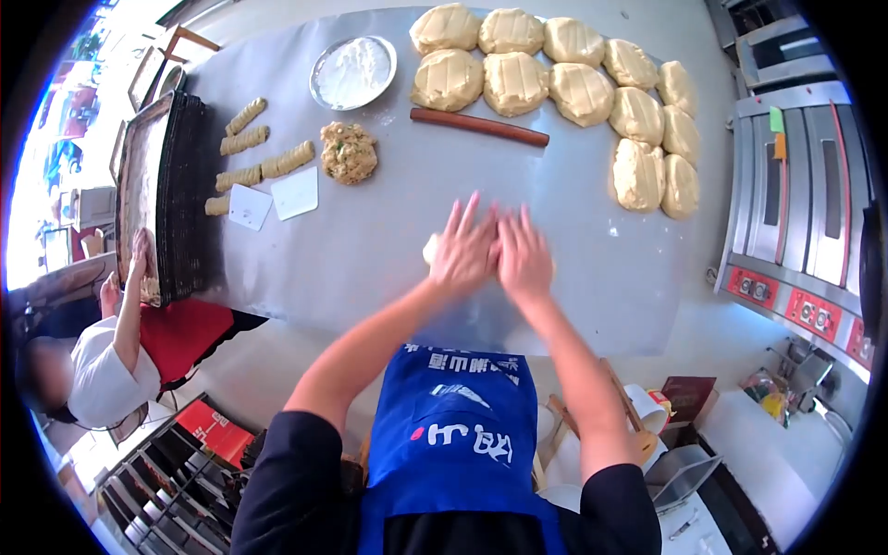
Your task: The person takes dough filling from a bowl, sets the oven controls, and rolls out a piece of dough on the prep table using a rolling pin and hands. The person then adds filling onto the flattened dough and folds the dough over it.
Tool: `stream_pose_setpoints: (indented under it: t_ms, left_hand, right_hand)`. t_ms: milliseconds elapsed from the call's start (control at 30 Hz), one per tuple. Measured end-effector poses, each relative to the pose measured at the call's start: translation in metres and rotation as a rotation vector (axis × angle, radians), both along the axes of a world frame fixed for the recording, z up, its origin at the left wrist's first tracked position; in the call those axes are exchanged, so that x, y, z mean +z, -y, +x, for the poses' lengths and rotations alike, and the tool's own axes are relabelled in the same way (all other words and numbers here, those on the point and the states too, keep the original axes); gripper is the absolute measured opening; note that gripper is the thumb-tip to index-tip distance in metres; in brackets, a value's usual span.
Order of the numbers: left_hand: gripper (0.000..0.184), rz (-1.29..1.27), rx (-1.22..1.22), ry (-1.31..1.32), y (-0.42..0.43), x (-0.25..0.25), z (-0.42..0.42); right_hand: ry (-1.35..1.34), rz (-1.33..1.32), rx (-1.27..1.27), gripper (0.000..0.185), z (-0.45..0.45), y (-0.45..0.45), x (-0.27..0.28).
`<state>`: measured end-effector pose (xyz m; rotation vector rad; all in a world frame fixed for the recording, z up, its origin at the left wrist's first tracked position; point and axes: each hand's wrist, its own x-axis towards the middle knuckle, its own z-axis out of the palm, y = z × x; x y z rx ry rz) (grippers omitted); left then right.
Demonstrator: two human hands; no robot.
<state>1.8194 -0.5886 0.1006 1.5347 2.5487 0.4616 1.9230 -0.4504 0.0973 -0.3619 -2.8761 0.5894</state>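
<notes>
Left hand (465,248) and right hand (524,254) lie palms down, side by side and touching, with fingers pointing forward and a little spread. Pale dough (430,249) shows at the outer side of the left hand; most of it is hidden under the palms, so its shape I cannot tell. Nearly straight forearms perhaps let the body's weight go down into it. Near edge of the bench (370,245) passes under the forearms, just before the blue apron (453,435).

Grey surface extends around the hands, giving room to push forward or sideways. To the left lie two white scrapers (296,192), a flecked lump (349,154) and short ridged rolls (289,160), probably kept aside but reachable. Further ahead, the rolling pin (479,128) lies across, before the flour bowl (353,74) and the big dough mounds (515,83), which are grouped toward the far and right edges, maybe to leave the middle for working
</notes>
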Motion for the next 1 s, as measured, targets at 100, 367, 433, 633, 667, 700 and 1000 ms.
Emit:
stream_pose_setpoints:
  t_ms: [100, 367, 433, 633, 667, 700, 1000]
  left_hand:
    - [0.067, -0.136, -0.030, 0.192, 0.078, 0.031, 0.081]
    - [0.079, -0.051, 0.255, 0.061, 0.028, 0.012, 0.056]
    - [0.082, 0.051, 0.308, -0.004, -0.025, 0.007, -0.008]
    - [0.075, 0.202, 0.184, -0.053, -0.093, -0.012, -0.122]
    - [0.075, 0.205, 0.184, -0.051, -0.084, -0.014, -0.116]
    - [0.074, 0.105, 0.180, -0.035, -0.068, -0.015, -0.097]
    - [0.090, -0.267, 0.303, 0.376, 0.125, 0.072, 0.125]
  right_hand:
    - [0.087, -0.183, 0.070, 0.058, 0.100, 0.063, 0.017]
    - [0.141, 0.006, -0.171, 0.077, 0.045, 0.048, 0.017]
    - [0.081, 0.137, -0.274, 0.079, -0.025, -0.003, 0.016]
    - [0.045, 0.288, -0.240, 0.071, -0.122, -0.090, -0.003]
    - [0.041, 0.286, -0.161, 0.069, -0.115, -0.083, -0.006]
    - [0.039, 0.283, -0.083, 0.066, -0.105, -0.074, -0.006]
    - [0.251, -0.166, -0.030, 0.071, 0.164, 0.106, 0.021]
